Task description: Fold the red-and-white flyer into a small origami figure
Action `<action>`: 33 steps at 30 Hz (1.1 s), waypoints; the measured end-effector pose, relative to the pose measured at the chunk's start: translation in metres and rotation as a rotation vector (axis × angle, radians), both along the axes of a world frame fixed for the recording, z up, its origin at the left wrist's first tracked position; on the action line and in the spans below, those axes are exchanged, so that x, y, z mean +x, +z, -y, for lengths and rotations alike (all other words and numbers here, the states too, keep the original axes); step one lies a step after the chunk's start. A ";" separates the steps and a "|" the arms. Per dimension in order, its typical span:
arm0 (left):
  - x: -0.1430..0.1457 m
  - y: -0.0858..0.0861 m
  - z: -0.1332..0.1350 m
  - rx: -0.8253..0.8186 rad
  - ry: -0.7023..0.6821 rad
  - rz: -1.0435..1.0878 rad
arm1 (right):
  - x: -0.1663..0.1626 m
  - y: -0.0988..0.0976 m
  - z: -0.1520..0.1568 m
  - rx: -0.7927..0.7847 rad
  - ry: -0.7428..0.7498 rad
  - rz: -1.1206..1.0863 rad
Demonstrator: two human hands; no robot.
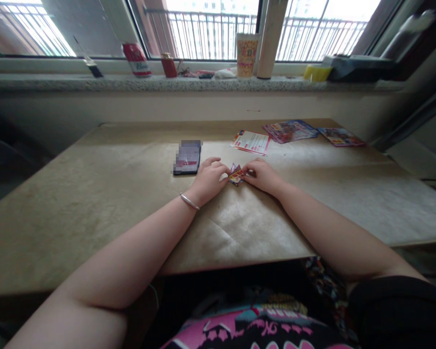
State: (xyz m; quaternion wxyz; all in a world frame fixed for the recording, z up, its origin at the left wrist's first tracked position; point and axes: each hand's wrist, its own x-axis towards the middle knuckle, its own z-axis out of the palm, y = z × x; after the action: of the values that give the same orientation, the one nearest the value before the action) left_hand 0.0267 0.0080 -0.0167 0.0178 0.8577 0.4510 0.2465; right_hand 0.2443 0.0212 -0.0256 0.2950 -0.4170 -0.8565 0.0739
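Between my two hands, at the middle of the table, is a small piece of folded colourful paper [236,175], printed in yellow, red and purple. My left hand [211,178] pinches its left edge between thumb and fingers; a silver bangle circles that wrist. On the opposite edge, the fingertips of my right hand [262,175] are closed on the same paper. Just beyond my left hand lies a phone [187,157] with its screen lit. Behind the paper, a white printed sheet [251,141] with a red border lies flat.
Colourful printed sheets [290,131] lie overlapping at the back right, beside another sheet [341,136]. Along the granite windowsill [203,84] stand a red and white can [136,60], a red bottle [169,65], a patterned cup [246,55] and a yellow object [317,73].
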 end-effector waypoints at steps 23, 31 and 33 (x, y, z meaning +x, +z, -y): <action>-0.004 0.013 0.007 0.107 -0.152 -0.216 | 0.000 0.019 0.018 0.045 0.089 0.233; -0.001 0.018 0.017 0.130 -0.152 -0.273 | -0.002 0.024 0.022 0.055 0.073 0.298; -0.001 0.018 0.018 0.114 -0.150 -0.271 | -0.001 0.025 0.022 0.072 0.080 0.317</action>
State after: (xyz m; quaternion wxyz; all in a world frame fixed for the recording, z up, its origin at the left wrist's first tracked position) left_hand 0.0253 -0.0096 0.0013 -0.0737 0.9140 0.3691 0.1516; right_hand 0.2430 -0.0012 -0.0009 0.1678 -0.3782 -0.9103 -0.0120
